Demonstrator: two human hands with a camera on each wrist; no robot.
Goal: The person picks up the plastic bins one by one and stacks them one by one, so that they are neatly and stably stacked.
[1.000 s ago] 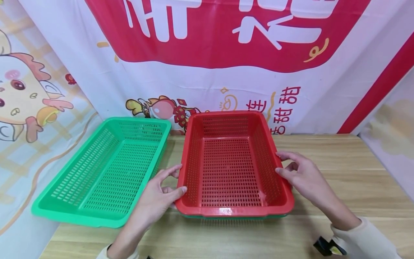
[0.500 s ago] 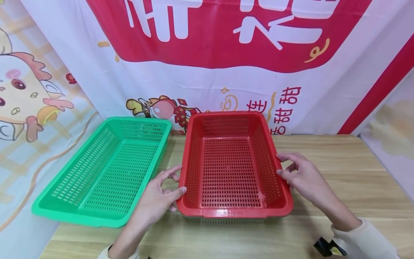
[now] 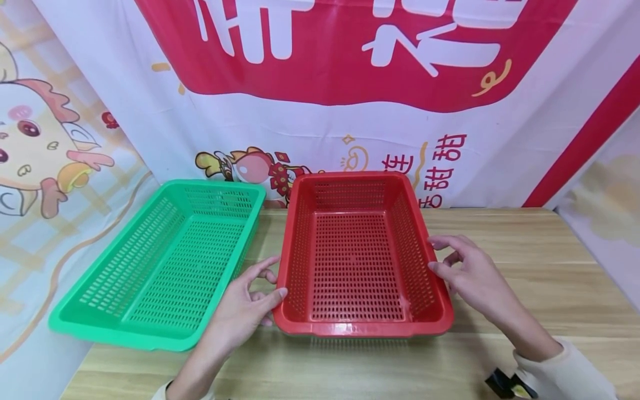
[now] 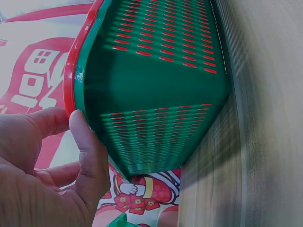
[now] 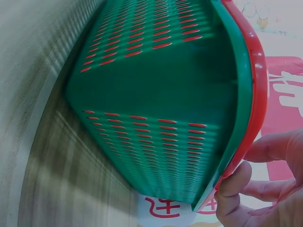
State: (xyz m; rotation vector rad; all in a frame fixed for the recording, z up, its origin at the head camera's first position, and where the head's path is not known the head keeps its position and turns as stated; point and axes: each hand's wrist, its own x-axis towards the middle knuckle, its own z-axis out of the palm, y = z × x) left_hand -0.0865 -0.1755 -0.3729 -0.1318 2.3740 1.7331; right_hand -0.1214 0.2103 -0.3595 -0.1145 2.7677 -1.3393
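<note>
Because the red rectangular plastic basket [image 3: 353, 266], nested in a green plastic basket [image 4: 147, 90] on the wooden bench [image 3: 520, 250], looks light yet stiff, we favour its left and right rims, which our left hand [image 3: 242, 305] and right hand [image 3: 470, 275] pinch.

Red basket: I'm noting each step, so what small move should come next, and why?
Probably release the red basket: it already sits nested in a green basket, rims together, while the left hand and right hand hold its edges.
</note>
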